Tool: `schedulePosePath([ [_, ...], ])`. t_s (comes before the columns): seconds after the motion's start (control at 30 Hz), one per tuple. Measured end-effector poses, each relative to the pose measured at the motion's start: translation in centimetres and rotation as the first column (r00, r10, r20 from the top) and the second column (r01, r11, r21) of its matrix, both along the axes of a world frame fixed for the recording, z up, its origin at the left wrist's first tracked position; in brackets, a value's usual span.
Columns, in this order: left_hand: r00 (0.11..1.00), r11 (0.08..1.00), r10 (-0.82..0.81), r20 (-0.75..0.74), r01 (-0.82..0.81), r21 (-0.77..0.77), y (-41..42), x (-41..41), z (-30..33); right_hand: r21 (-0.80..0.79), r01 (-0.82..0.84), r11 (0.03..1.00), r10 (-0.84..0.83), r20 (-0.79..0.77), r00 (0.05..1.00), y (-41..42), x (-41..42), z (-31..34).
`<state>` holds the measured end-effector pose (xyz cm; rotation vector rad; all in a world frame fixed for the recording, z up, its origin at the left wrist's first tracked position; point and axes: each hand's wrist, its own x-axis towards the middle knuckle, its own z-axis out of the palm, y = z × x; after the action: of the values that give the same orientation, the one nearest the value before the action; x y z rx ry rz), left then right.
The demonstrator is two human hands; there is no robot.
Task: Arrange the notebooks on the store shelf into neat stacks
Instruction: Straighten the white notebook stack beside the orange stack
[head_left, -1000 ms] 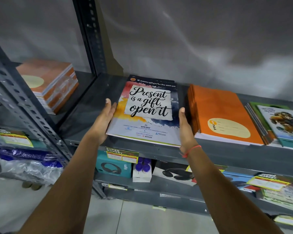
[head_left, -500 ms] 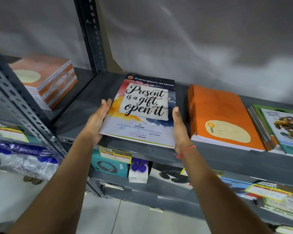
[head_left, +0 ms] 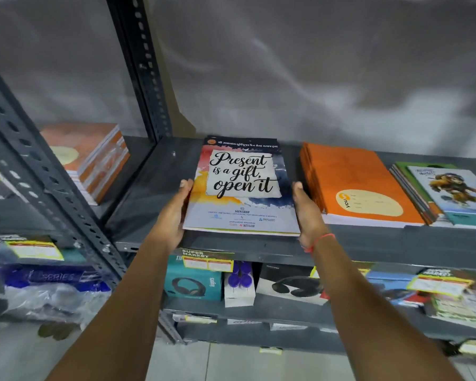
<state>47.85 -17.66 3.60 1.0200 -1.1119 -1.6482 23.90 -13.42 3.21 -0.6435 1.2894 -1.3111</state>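
Observation:
A stack of notebooks with a "Present is a gift, open it" cover (head_left: 242, 185) lies on the grey metal shelf (head_left: 154, 188). My left hand (head_left: 173, 213) presses flat against the stack's left edge. My right hand (head_left: 307, 209), with a red thread at the wrist, presses against its right edge. To the right sits an orange notebook stack (head_left: 360, 185), then a stack topped by a cartoon-animal cover (head_left: 451, 193).
A slotted upright post (head_left: 140, 67) stands behind left. Another orange stack (head_left: 91, 158) sits on the left bay's shelf. Below are headphone boxes (head_left: 193, 281), price tags (head_left: 208, 261) and bagged goods (head_left: 47, 295). A grey wall backs the shelf.
Both hands stay on the sides of the "Present is a gift" stack, which now lies squarer to the shelf front. The view has shifted slightly.

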Motion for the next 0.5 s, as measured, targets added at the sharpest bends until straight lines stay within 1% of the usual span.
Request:
schedulePosePath([
  [0.03,1.0,1.0,0.006,-0.024,-0.006,-0.012,0.3,0.6,-0.4,-0.042,0.082,0.996,-0.079,0.064,0.995,0.7,0.1,-0.8],
  [0.07,0.999,0.999,0.002,-0.047,-0.004,-0.034,0.6,1.2,-0.9,-0.1,0.147,0.984,-0.138,0.094,0.986,1.5,0.1,-1.5],
  [0.1,0.999,0.998,0.001,-0.046,-0.004,-0.067,1.1,1.7,-1.4,-0.154,0.165,0.974,-0.155,0.072,0.985,2.6,0.2,-1.9],
  [0.13,1.0,0.995,-0.006,-0.021,0.004,-0.103,1.5,2.1,-1.8,-0.198,0.135,0.971,-0.136,0.01,0.991,3.5,0.1,-2.2],
  [0.2,0.998,0.987,-0.039,0.039,0.045,-0.157,2.1,2.5,-2.6,-0.244,0.011,0.97,-0.042,-0.123,0.992,4.9,-0.2,-2.6],
  [0.3,0.998,0.982,-0.051,0.034,0.057,-0.183,1.9,2.8,-3.6,-0.23,-0.134,0.964,0.09,-0.192,0.977,5.5,-0.3,-2.5],
  [0.4,0.995,0.98,-0.082,0.057,0.091,-0.178,1.4,3.1,-4.2,-0.184,-0.167,0.969,0.126,-0.214,0.969,5.2,-0.4,-2.5],
  [0.5,0.992,0.979,-0.088,0.09,0.103,-0.176,1.2,3.3,-4.3,-0.167,-0.143,0.976,0.105,-0.217,0.97,5.3,-0.3,-2.2],
])
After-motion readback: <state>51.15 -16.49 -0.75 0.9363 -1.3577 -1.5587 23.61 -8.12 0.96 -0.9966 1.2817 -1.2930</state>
